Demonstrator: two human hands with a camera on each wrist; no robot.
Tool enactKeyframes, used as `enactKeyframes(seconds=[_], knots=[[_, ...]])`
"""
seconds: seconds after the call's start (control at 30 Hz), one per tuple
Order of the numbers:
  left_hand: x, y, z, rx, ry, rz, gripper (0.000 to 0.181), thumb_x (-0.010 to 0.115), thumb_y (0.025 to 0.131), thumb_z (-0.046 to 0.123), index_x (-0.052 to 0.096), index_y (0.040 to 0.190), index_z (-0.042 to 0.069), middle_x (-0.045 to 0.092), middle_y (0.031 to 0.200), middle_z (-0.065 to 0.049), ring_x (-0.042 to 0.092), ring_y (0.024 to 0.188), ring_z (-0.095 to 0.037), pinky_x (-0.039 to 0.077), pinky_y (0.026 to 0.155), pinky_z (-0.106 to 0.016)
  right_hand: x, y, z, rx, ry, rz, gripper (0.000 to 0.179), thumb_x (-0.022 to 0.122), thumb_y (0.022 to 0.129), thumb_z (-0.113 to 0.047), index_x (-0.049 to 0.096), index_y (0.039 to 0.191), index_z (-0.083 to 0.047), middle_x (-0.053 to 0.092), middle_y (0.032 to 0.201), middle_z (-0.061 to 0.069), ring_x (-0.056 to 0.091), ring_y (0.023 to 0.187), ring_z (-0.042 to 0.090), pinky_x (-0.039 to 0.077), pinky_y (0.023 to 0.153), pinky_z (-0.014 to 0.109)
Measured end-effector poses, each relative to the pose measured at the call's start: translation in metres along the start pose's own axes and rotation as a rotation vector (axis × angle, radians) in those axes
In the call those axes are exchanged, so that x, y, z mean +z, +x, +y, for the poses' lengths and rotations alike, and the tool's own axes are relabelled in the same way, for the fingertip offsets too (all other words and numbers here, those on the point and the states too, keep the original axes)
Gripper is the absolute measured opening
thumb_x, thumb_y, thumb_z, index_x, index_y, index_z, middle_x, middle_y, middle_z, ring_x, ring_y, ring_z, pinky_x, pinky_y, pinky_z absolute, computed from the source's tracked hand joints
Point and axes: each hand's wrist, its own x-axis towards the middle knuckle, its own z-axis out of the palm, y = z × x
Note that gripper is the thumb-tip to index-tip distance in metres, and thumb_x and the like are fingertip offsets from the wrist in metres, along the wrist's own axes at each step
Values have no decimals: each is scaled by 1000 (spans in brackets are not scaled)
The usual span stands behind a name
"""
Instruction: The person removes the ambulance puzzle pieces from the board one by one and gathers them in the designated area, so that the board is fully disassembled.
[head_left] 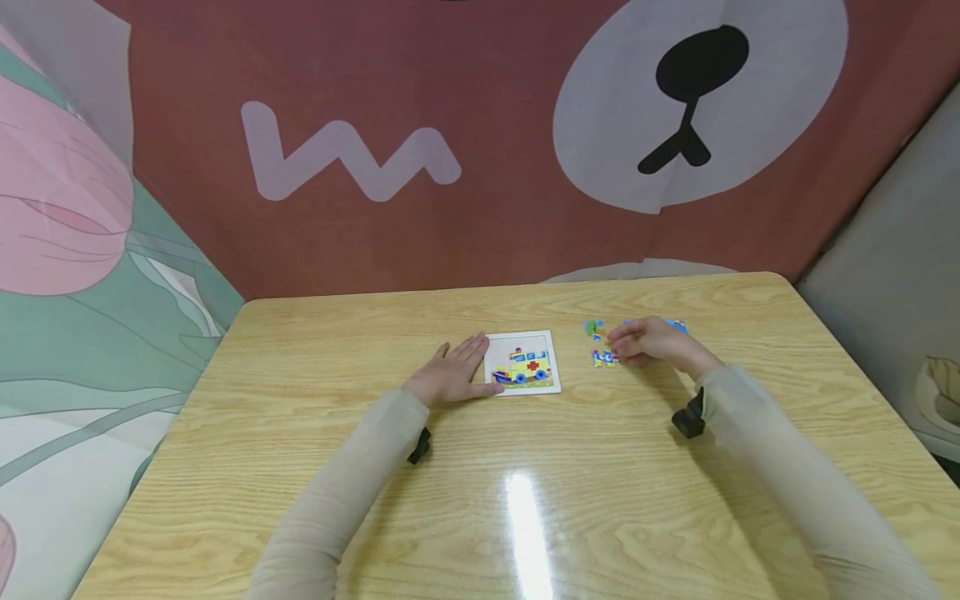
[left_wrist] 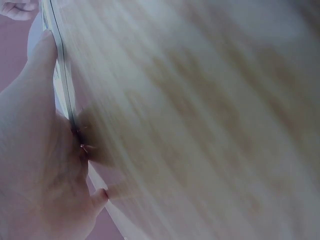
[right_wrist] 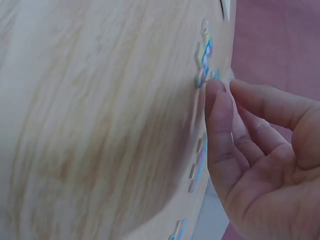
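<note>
A square white-framed puzzle board point(head_left: 556, 379) with a yellow ambulance picture lies on the table. My left hand point(head_left: 452, 375) rests on its left edge, fingers spread along the upper corner and thumb on the lower one; the left wrist view shows this hand point(left_wrist: 45, 145) from the side against the board's edge point(left_wrist: 64, 75). My right hand point(head_left: 651, 340) is over loose puzzle pieces point(head_left: 602, 358) to the right of the board. In the right wrist view, its fingers point(right_wrist: 220, 120) are loosely bent, with a gap to the thumb and nothing visible between; a colourful piece point(right_wrist: 204, 57) lies just beyond.
Another loose piece, green and blue point(head_left: 592, 327), lies behind the right fingertips. More blue pieces point(head_left: 678, 325) are partly covered by the right hand. The wooden table point(head_left: 375, 333) meets a reddish fabric backdrop point(head_left: 420, 242) at its far edge.
</note>
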Motion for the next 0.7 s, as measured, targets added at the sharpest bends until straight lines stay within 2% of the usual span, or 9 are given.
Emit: enactKeyframes(seconds=[0.23,0.4,0.53,0.6,0.7], knots=[[-1,-1,0,-2,5,-2,94,35,90,71,-5,155,17,-6,163,2,-2,151,-14,2,123,-48,11,3,-15,-68,-14,51,46,59,93,-8,47,132,12,67,111,7,60,81,-5,53,74,17],[-1,0,0,-6,3,-6,94,35,89,73,-6,154,18,-7,163,3,-3,151,-14,2,123,-47,27,12,-26,-96,-20,73,44,57,92,-5,47,133,9,61,116,19,61,83,1,53,76,19],[0,0,0,-7,1,-7,95,34,89,73,-7,154,18,-7,163,4,-3,151,-13,2,123,-47,40,21,-34,-137,-27,83,44,57,92,-2,48,133,9,58,120,29,62,86,6,55,80,25],[0,0,0,-4,2,-5,95,34,89,73,-7,154,18,-7,162,4,-2,151,-14,2,123,-48,48,25,-38,-154,-32,81,43,58,91,0,49,132,10,58,120,30,63,87,9,55,82,29],[1,1,-1,-8,5,-9,95,34,89,73,-7,154,18,-8,162,4,-2,151,-14,2,123,-48,59,32,-41,-161,-51,62,41,59,90,1,52,129,9,60,119,29,62,90,13,54,79,29]])
